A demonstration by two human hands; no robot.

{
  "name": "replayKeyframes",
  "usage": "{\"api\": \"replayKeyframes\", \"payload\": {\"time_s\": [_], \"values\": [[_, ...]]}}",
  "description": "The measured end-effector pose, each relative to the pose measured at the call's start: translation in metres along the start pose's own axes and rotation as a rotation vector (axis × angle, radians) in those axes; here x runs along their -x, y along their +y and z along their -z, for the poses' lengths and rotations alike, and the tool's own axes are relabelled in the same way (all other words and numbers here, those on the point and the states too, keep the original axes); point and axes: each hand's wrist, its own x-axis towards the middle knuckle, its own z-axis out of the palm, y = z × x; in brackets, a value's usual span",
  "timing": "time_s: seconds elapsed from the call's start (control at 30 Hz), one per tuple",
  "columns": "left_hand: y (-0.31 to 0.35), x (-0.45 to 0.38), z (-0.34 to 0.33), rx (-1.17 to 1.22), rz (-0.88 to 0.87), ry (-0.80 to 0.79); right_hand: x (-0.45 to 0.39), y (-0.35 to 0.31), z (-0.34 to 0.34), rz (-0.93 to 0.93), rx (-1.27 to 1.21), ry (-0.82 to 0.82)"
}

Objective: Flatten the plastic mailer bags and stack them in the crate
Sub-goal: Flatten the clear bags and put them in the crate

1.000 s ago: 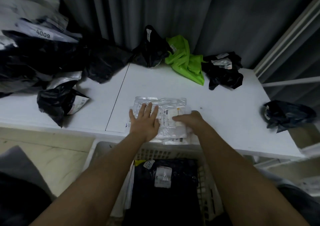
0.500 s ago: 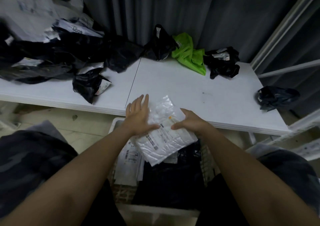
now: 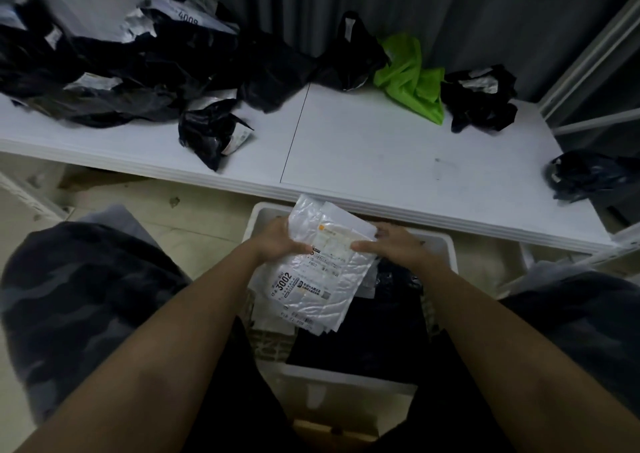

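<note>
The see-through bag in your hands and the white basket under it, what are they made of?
The clear mailer bag looks like thin, glossy plastic film: it is see-through, crinkled and catches the light, with paper-looking printed labels stuck on it. The white crate looks like hard, matte molded plastic with latticed walls, though the dim light leaves that less certain.

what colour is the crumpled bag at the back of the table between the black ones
Bright lime green bag, plain with no visible label; the head view shows it clearly.
</note>
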Motion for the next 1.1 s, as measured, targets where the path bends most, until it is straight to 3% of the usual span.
{"api": "replayKeyframes", "payload": {"time_s": [0.3,0.57,0.7,0.9,1.0,1.1], "values": [[-0.043,-0.028,-0.015,0.127,0.298,-0.040,-0.042,0.065,-0.065,-0.394,-0.380,0.000],[-0.087,-0.066,-0.046,-0.130,0.410,0.060,-0.076,0.100,-0.103,-0.498,-0.290,0.070],[-0.110,-0.089,-0.058,-0.171,0.585,0.095,-0.103,0.111,-0.117,-0.544,-0.110,0.066],[-0.134,-0.110,-0.075,-0.203,0.668,0.070,-0.139,0.125,-0.134,-0.622,0.130,0.007],[-0.143,-0.123,-0.082,-0.243,0.643,0.096,-0.156,0.129,-0.145,-0.563,0.110,-0.031],[-0.144,-0.128,-0.083,-0.215,0.731,0.167,-0.164,0.128,-0.148,-0.523,0.064,-0.063]]}}
